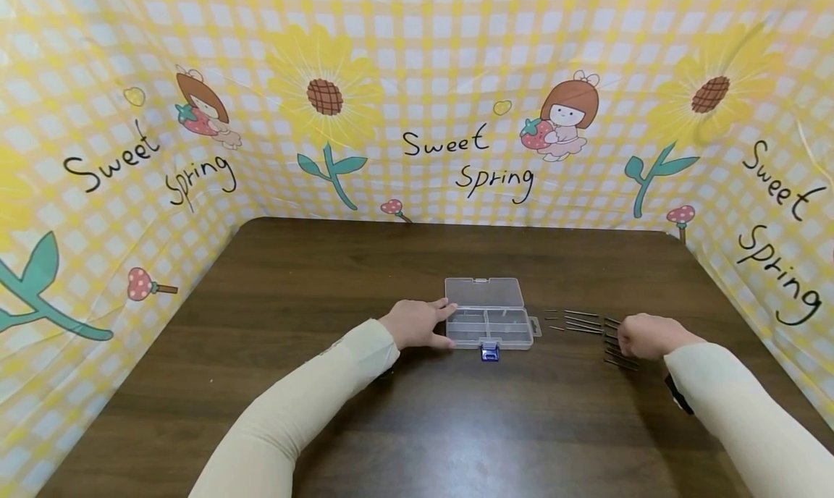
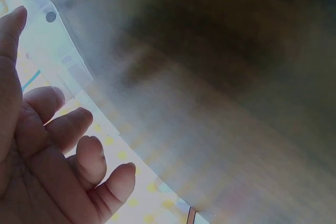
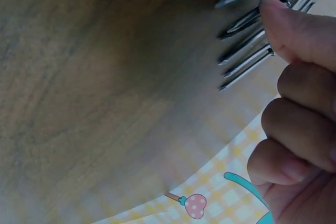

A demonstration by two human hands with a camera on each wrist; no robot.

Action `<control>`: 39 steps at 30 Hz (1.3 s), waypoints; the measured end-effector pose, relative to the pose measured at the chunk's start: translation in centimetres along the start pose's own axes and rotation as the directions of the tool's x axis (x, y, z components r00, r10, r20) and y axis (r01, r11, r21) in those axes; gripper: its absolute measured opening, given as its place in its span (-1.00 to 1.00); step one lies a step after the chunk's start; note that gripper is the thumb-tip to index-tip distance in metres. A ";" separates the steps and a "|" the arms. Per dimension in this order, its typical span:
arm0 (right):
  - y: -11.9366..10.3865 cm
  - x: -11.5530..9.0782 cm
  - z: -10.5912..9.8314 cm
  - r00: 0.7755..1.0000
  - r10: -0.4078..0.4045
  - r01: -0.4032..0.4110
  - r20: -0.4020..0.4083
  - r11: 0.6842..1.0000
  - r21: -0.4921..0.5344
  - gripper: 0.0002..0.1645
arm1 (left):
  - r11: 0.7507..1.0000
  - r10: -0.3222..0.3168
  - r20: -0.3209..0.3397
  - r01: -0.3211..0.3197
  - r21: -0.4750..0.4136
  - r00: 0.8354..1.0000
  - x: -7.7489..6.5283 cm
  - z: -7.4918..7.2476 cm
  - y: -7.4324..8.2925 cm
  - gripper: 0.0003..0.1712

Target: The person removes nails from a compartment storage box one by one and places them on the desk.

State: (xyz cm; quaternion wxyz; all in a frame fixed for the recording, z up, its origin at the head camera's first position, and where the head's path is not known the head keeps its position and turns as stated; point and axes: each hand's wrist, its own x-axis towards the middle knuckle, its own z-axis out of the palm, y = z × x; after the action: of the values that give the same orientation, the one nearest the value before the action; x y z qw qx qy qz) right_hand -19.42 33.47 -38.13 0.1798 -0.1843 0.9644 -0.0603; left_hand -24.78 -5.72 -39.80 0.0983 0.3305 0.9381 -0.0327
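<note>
A clear plastic compartment box point(image 1: 489, 331) lies on the table with its lid point(image 1: 483, 293) folded back and its blue latch point(image 1: 490, 352) hanging at the front. My left hand point(image 1: 417, 324) rests against the box's left side, thumb at the front corner and fingers near the hinge. In the left wrist view its fingers are loosely bent. To the right, my right hand point(image 1: 651, 336) is over a column of dark metal nails point(image 1: 621, 364). Its thumb and forefinger pinch one nail point(image 3: 247, 23) near the head; the other fingers are curled in.
Between the box and the right hand lie more long nails point(image 1: 582, 322) and several smaller pins point(image 1: 554, 328). A hanging tab point(image 1: 536, 327) sticks out from the box's right side. Behind the brown wooden table point(image 1: 339, 266) stands a yellow checked cloth point(image 1: 417, 93).
</note>
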 end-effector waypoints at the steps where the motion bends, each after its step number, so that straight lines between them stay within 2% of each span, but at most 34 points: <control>1: 0.0 0.0 0.1 1.000 -0.001 0.001 -0.003 1.000 -0.003 -0.67 | 1.000 0.001 -0.002 -0.001 -0.001 1.000 0.0 0.0 0.0 -0.14; 10: 0.3 -0.2 0.4 0.999 0.010 -0.011 -0.032 0.999 -0.044 -0.67 | 1.000 0.000 -0.001 0.000 -0.006 1.000 0.0 -0.1 0.0 -0.14; 24: 0.4 -0.2 0.3 0.999 -0.005 0.002 -0.053 0.998 -0.055 -0.69 | 1.000 -0.001 -0.007 0.001 -0.001 1.000 0.1 0.1 0.1 -0.14; 31: 0.2 -0.2 -0.5 0.998 -0.013 0.009 -0.068 0.998 -0.061 -0.86 | 1.000 -0.004 0.006 0.004 -0.013 1.000 0.2 0.3 0.1 -0.13; 39: -1.0 0.9 -1.6 0.993 -0.060 0.051 -0.097 0.995 -0.088 -0.96 | 1.000 0.002 0.006 -0.002 -0.018 1.000 0.1 0.1 0.1 -0.13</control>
State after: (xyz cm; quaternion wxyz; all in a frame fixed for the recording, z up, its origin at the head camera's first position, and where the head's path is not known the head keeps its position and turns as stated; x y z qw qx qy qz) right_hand -20.48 32.27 -36.80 0.1217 -0.2154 0.9683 -0.0333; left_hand -24.79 -5.60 -39.92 0.1042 0.3307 0.9376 -0.0253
